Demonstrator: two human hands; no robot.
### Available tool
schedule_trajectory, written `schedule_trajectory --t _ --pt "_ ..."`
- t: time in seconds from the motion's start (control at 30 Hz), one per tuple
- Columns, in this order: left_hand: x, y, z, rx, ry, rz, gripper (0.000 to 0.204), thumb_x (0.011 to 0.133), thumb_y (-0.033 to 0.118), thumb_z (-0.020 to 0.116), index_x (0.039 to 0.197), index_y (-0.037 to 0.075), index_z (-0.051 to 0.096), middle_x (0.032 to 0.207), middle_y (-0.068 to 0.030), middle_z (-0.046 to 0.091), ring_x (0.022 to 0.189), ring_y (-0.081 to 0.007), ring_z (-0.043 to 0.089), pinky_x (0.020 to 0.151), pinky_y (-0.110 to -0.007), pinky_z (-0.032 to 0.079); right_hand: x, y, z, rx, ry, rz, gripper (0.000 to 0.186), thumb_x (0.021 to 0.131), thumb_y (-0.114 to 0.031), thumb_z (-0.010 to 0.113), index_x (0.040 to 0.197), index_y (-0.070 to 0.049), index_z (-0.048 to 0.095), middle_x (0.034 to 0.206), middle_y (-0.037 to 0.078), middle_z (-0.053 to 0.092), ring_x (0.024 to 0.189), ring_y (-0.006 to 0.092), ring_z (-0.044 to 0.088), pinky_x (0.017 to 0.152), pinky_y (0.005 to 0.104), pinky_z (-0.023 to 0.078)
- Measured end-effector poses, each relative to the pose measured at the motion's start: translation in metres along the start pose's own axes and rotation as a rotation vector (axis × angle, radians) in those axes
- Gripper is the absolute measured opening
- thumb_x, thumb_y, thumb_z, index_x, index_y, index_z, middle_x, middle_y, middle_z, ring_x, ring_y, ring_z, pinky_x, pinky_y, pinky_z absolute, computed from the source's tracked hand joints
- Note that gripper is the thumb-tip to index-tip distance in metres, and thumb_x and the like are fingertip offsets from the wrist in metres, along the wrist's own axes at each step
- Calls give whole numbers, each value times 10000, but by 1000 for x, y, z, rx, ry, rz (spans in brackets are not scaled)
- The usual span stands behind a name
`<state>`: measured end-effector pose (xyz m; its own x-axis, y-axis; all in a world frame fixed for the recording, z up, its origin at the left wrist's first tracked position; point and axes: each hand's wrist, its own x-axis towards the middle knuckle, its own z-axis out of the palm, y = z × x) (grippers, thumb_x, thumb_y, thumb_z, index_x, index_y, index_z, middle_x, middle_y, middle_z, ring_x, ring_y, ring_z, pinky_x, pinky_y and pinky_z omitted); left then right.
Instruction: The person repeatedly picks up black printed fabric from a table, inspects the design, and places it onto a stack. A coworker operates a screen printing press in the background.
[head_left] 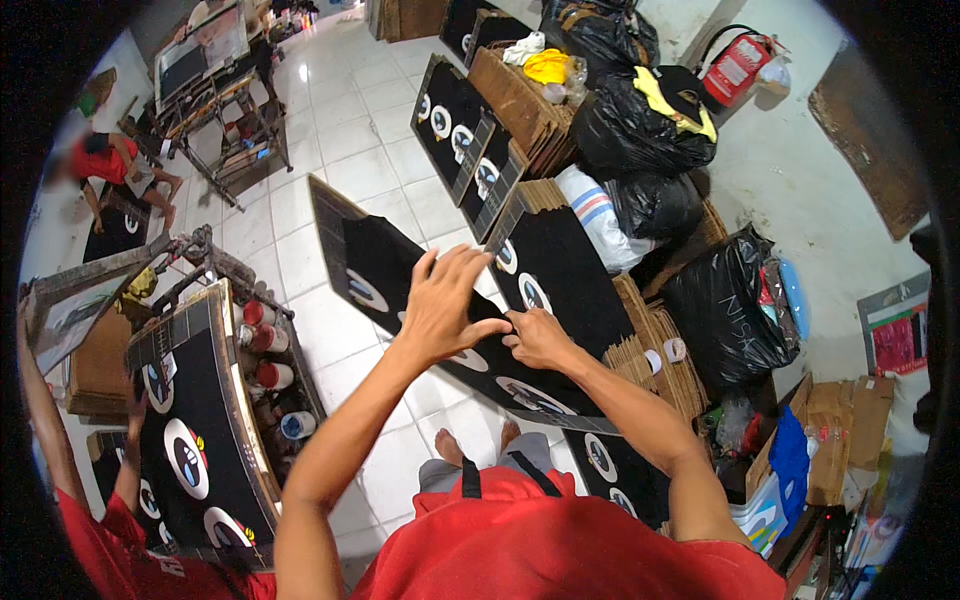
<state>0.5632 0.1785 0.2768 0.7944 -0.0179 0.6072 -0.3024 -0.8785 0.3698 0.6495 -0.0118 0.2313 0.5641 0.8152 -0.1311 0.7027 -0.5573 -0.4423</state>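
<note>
From my far seat, I see my left grip with its fingers spread apart over a long board. Black cloth covers most of the board. I can't tell if the palm touches it. My right grip is just beside it, fingers curled in, near the left thumb. I can't tell if it has pinched the cloth or only rests there.

The cloth is right in front of me, on a slant, close to a second black board by a brown stack.

Here is what worries me. If the round white pictures are wet, a finger could smear them. If one grip tugs harder, the cloth could wrinkle. I can't see what holds the long board up, so a hard push might tip it toward the bare feet.
</note>
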Motion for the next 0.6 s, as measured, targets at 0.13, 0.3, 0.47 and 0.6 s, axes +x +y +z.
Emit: schedule_trajectory --t 0.13,0.3,0.47,0.6 --pt "-109 -15 38 -86 -14 -474 683 676 419 741 1162 2 504 1090 -181 573 1043 -332 518 922 -430 342 9 43 50 30 27 101 227 718 -154 643 789 48 567 706 300 579 734 457 584 696 486 466" --pt "-345 11 93 -6 -589 -1152 641 683 387 735 1146 -3 525 1047 -183 597 939 -335 579 789 -424 457 5 120 88 -16 7 220 230 698 -153 637 784 49 571 711 304 578 729 460 584 695 500 462" --pt "-534 127 130 22 -615 -1773 478 682 345 764 975 0 610 838 -156 650 785 -291 634 685 -379 503 0 200 110 11 -61 437 303 705 -136 634 941 50 592 831 301 601 839 445 592 764 492 466" --pt "-550 214 163 -602 -59 -2494 167 779 162 695 864 56 598 671 -63 615 506 -166 573 436 -267 413 1 260 133 -9 -51 491 319 738 -128 590 1003 50 582 831 294 613 829 444 600 773 503 465"
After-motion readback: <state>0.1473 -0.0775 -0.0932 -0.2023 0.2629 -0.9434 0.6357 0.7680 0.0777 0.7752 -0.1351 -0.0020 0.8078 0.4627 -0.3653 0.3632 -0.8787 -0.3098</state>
